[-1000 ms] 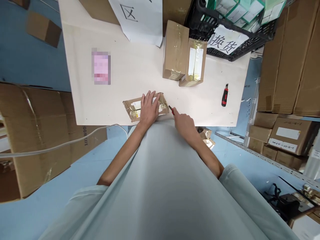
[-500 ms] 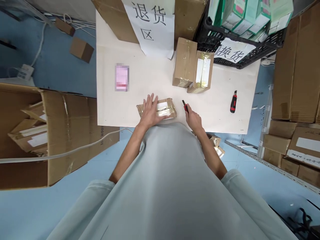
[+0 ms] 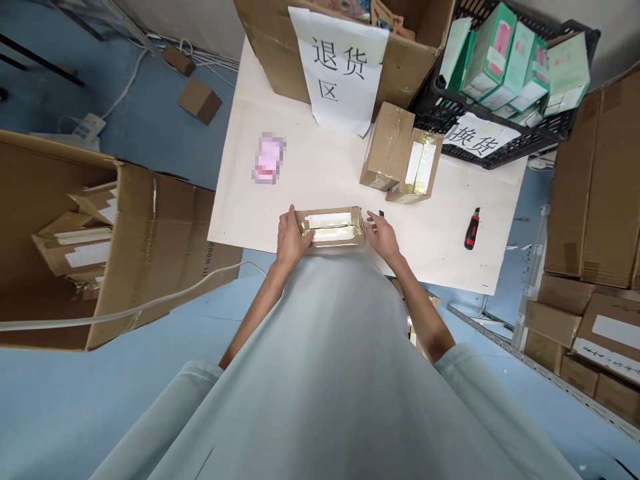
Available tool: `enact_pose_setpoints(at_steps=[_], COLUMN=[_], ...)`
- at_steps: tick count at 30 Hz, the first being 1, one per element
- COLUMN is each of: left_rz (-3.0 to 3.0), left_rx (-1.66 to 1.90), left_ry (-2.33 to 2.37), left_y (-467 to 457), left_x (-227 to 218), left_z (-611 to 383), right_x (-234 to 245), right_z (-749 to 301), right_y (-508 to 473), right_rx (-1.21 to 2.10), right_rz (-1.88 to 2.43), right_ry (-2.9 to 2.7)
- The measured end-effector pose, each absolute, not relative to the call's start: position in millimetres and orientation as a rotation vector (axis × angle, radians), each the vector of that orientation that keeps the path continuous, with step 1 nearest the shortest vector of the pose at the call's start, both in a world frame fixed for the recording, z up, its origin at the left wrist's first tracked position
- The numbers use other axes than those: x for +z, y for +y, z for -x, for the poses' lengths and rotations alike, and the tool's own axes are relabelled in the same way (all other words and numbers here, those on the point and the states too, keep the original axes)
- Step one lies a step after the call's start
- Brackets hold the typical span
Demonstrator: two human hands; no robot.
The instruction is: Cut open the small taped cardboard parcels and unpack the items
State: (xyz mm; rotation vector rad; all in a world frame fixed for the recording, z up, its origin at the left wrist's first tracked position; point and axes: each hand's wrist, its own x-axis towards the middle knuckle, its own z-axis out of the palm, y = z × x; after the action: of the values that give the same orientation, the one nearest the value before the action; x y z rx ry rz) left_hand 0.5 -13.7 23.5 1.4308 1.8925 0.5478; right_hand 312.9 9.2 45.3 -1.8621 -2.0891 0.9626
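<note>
A small brown parcel [image 3: 333, 227], wrapped in shiny tape and bearing a white label, lies at the near edge of the white table [image 3: 310, 173]. My left hand [image 3: 290, 240] grips its left end, fingers curled over the top. My right hand [image 3: 383, 235] presses against its right end. The dark tip of a small cutter [image 3: 381, 213] sticks out past that hand's fingers.
Two taped cartons [image 3: 387, 145] [image 3: 419, 167] stand mid-table. A red and black knife [image 3: 471, 229] lies at the right. A big box with a paper sign [image 3: 345, 73] and a black crate [image 3: 505, 133] of green boxes stand at the back. An open carton [image 3: 150, 247] is on the floor left.
The parcel has been turned and squared up. My left hand moved from lying flat on top to gripping its left end. My right hand came in with the cutter to its right end.
</note>
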Motion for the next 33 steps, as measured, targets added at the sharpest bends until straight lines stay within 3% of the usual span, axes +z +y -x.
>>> enact_pose_setpoints(at_steps=[5, 16, 19, 23, 27, 33], left_rz=[-1.451, -1.320, -1.310, -1.346, -1.659, -2.101], left_rx=[0.624, 0.761, 0.772, 0.778, 0.792, 0.484], left_ry=[1.799, 1.746, 1.766, 1.763, 1.793, 1.375], left_y=[-6, -20, -24, -30, -32, -16], left_x=[13, -18, -18, -11, 9, 38], left_z=[-8, -5, -9, -13, -19, -47], right_x=[65, 74, 82, 92, 88, 77], right_z=[-289, -266, -269, -276, -282, -285], right_y=[35, 62, 65, 82, 96, 84], right_rx=[0.699, 0.603, 0.656, 0.710, 0.712, 0.655], right_rz=[1.662, 1.412, 1.409, 1.730, 1.789, 1.761], right_ry=[-2.425, -3.061, -3.078, -2.865, -2.618, -2.552])
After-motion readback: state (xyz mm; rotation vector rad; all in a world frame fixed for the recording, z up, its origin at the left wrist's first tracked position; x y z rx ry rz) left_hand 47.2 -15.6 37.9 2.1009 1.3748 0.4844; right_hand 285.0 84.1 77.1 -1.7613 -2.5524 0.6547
